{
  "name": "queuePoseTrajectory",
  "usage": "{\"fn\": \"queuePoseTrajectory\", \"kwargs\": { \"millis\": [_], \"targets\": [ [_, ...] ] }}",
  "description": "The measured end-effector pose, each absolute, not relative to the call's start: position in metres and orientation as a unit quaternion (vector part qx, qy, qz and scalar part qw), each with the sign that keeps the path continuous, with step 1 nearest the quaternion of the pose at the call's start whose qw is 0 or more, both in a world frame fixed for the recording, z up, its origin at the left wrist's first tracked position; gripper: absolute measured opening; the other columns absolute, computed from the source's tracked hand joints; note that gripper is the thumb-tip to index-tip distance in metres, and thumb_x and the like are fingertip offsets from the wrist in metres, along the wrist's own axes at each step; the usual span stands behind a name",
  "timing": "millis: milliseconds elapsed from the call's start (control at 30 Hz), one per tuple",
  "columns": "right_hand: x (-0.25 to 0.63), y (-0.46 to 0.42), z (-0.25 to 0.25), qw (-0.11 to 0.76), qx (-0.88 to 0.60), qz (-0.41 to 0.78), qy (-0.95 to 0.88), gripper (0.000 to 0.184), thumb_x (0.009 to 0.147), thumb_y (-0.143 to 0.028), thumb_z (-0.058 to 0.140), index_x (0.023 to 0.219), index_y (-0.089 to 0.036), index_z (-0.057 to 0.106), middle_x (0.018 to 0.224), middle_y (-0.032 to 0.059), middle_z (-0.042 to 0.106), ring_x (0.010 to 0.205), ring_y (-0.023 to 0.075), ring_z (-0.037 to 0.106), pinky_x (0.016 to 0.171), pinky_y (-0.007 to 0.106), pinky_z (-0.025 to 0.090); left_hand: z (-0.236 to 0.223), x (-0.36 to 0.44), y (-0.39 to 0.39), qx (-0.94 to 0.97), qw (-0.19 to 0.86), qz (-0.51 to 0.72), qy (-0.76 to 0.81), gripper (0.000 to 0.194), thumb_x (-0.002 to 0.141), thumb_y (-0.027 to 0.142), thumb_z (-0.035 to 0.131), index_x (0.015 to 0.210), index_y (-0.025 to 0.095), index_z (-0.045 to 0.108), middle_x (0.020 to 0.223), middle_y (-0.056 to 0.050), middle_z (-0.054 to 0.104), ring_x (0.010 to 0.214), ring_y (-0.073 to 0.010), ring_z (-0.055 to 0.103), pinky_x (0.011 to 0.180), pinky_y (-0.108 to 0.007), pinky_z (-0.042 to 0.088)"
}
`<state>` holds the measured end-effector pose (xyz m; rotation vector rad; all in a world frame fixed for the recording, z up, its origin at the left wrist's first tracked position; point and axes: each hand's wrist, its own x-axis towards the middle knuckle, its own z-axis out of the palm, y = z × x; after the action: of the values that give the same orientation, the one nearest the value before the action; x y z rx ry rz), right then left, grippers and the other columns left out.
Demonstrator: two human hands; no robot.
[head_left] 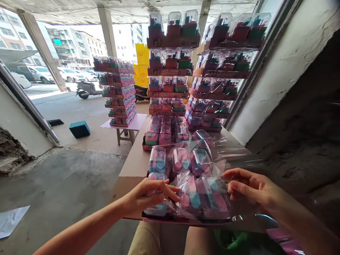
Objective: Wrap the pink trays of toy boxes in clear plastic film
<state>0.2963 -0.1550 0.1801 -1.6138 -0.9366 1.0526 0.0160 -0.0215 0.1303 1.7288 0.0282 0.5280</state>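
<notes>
A tray of small toy containers with clear domes and pink, blue and purple contents (186,170) lies in front of me, wrapped in clear plastic film (212,156). My left hand (148,196) is curled over the tray's near left corner, fingers pinching the film on a blue and pink container. At the tray's right side my right hand (249,186) has its fingers bent, gripping the film's edge. A brown cardboard sheet (132,166) carries the tray.
Behind the tray stand tall stacks of similar toy packs (172,67), (220,71). A smaller stack (119,92) sits on a low table at the left. A teal box (79,129) lies on the concrete floor. A rough wall (297,106) rises on the right.
</notes>
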Motion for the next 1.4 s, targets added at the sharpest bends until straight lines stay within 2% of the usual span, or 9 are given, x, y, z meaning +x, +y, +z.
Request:
{"fn": "queuePoseTrajectory", "kwargs": {
  "millis": [167, 367, 500, 667, 767, 933, 1100, 1267, 1400],
  "targets": [
    [0.301, -0.164, 0.155, 0.516, -0.66, 0.431, -0.337, 0.042, 0.058, -0.046, 0.078, 0.088, -0.02, 0.064, 0.058, -0.0035, 0.055, 0.039, 0.0063, 0.045, 0.039, 0.02, 0.036, 0.121, 0.007, -0.016, 0.765, 0.585, 0.268, 0.016, 0.019, 0.09, 0.033, 0.049, 0.081, 0.021, 0.062, 0.105, -0.008, 0.071, 0.115, -0.0266, 0.056, 0.106, -0.049, 0.033],
    [0.302, -0.172, 0.131, 0.554, -0.694, 0.34, -0.31, 0.048, 0.058, -0.051, 0.076, 0.093, -0.021, 0.063, 0.067, -0.0005, 0.059, 0.04, 0.0065, 0.044, 0.039, 0.021, 0.037, 0.113, -0.003, -0.017, 0.906, 0.223, 0.36, -0.006, 0.017, 0.086, 0.013, 0.05, 0.098, 0.019, 0.06, 0.112, -0.01, 0.067, 0.121, -0.0241, 0.051, 0.11, -0.043, 0.033],
    [0.302, -0.18, 0.121, 0.486, -0.755, 0.146, -0.416, 0.05, 0.065, -0.06, 0.066, 0.099, -0.024, 0.063, 0.102, 0.0074, 0.06, 0.075, 0.0185, 0.061, 0.063, 0.029, 0.052, 0.109, -0.007, -0.021, 0.925, 0.137, 0.353, -0.027, 0.017, 0.084, 0.008, 0.05, 0.099, 0.014, 0.055, 0.112, -0.016, 0.066, 0.122, -0.0253, 0.049, 0.109, -0.044, 0.036],
    [0.287, -0.192, 0.114, 0.309, -0.641, -0.06, -0.7, 0.052, 0.075, -0.062, 0.057, 0.117, -0.033, 0.057, 0.128, 0.0059, 0.052, 0.112, 0.0267, 0.053, 0.084, 0.035, 0.051, 0.107, -0.01, -0.025, 0.934, 0.035, 0.349, -0.07, 0.019, 0.084, 0.004, 0.047, 0.102, 0.01, 0.05, 0.114, -0.024, 0.063, 0.128, -0.0302, 0.041, 0.106, -0.051, 0.037],
    [0.279, -0.195, 0.111, 0.225, -0.581, -0.167, -0.764, 0.042, 0.083, -0.045, 0.056, 0.123, -0.031, 0.053, 0.128, 0.0059, 0.054, 0.111, 0.0245, 0.055, 0.085, 0.036, 0.049, 0.105, -0.013, -0.024, 0.937, 0.037, 0.342, -0.065, 0.018, 0.087, 0.008, 0.044, 0.103, 0.012, 0.048, 0.114, -0.023, 0.062, 0.128, -0.0282, 0.041, 0.106, -0.049, 0.038],
    [0.277, -0.197, 0.106, 0.259, -0.555, -0.217, -0.76, 0.024, 0.088, -0.017, 0.048, 0.107, -0.025, 0.061, 0.105, 0.0041, 0.064, 0.099, 0.0164, 0.059, 0.085, 0.029, 0.046, 0.103, -0.026, -0.019, 0.942, 0.111, 0.311, -0.059, 0.021, 0.089, 0.013, 0.042, 0.108, 0.015, 0.051, 0.12, -0.02, 0.06, 0.128, -0.0261, 0.043, 0.107, -0.047, 0.037],
    [0.278, -0.2, 0.104, 0.273, -0.54, -0.197, -0.771, 0.021, 0.088, -0.02, 0.051, 0.103, -0.026, 0.064, 0.1, 0.0039, 0.066, 0.095, 0.0169, 0.06, 0.081, 0.03, 0.046, 0.132, -0.025, -0.007, 0.907, 0.333, 0.258, -0.012, 0.063, 0.09, 0.06, 0.02, 0.102, 0.018, 0.064, 0.116, -0.013, 0.065, 0.121, -0.0283, 0.051, 0.107, -0.044, 0.034],
    [0.274, -0.201, 0.112, 0.245, -0.531, -0.168, -0.793, 0.02, 0.086, -0.024, 0.054, 0.101, -0.028, 0.066, 0.104, 0.0031, 0.067, 0.095, 0.0181, 0.06, 0.078, 0.031, 0.047, 0.159, 0.038, 0.002, 0.941, 0.282, 0.17, 0.071, 0.055, 0.091, 0.055, 0.03, 0.131, 0.022, 0.049, 0.142, -0.008, 0.044, 0.137, -0.0251, 0.028, 0.113, -0.045, 0.019],
    [0.291, -0.201, 0.138, 0.189, -0.532, -0.031, -0.825, 0.037, 0.074, -0.051, 0.064, 0.107, -0.034, 0.065, 0.111, 0.003, 0.067, 0.095, 0.0217, 0.063, 0.075, 0.031, 0.052, 0.151, 0.09, 0.0, 0.976, 0.213, 0.049, 0.026, 0.06, 0.089, 0.052, 0.04, 0.142, 0.025, 0.029, 0.153, -0.007, 0.018, 0.141, -0.0285, 0.006, 0.111, -0.058, 0.005]
  ]
}}
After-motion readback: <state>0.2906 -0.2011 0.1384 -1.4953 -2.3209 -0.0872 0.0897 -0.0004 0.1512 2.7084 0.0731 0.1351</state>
